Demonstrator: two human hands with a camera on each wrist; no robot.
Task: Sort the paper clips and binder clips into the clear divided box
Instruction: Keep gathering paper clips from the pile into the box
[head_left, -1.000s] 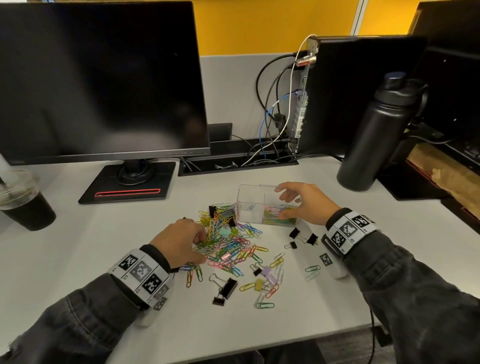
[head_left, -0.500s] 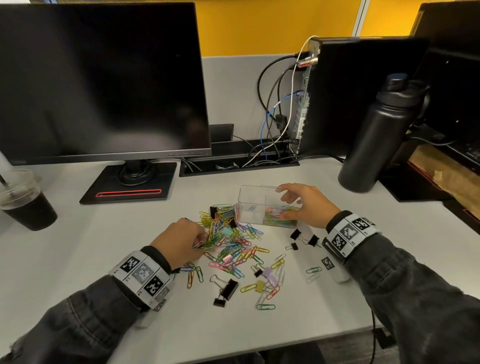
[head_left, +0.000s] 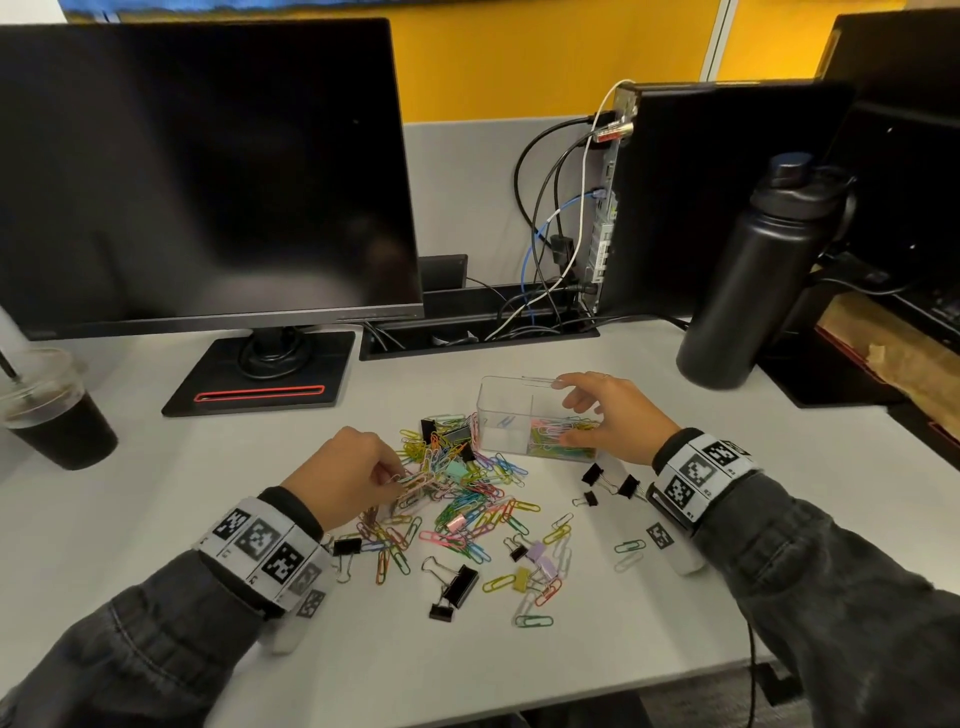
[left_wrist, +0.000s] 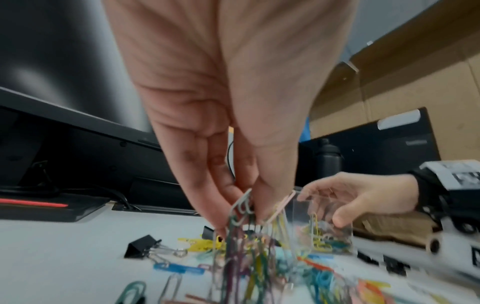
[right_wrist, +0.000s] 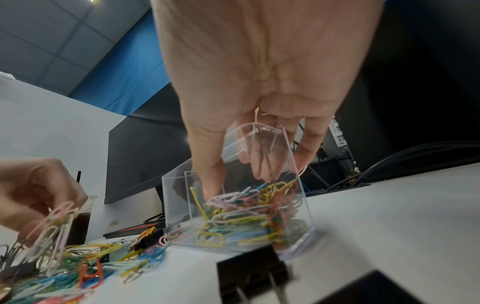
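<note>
A clear divided box (head_left: 506, 415) stands on the white desk (head_left: 156, 493). Its right compartment holds a heap of coloured paper clips (right_wrist: 249, 214). My right hand (head_left: 576, 413) grips the box's right end, thumb on the near wall (right_wrist: 207, 181) and fingers over the rim. A pile of coloured paper clips (head_left: 467, 499) and black binder clips (head_left: 460, 582) lies in front of the box. At the pile's left edge my left hand (head_left: 392, 480) pinches a bunch of paper clips (left_wrist: 246, 230), which hang from its fingertips just above the pile.
A dark monitor (head_left: 197, 171) on its stand fills the back left. An iced drink cup (head_left: 52, 415) stands at the far left and a black bottle (head_left: 753, 280) at the back right. Cables (head_left: 550, 249) run behind the box. Small black binder clips (head_left: 610, 480) lie by my right wrist.
My left hand has closed its fingers on a bunch of paper clips and raised them a little off the pile. My right hand has stayed on the box.
</note>
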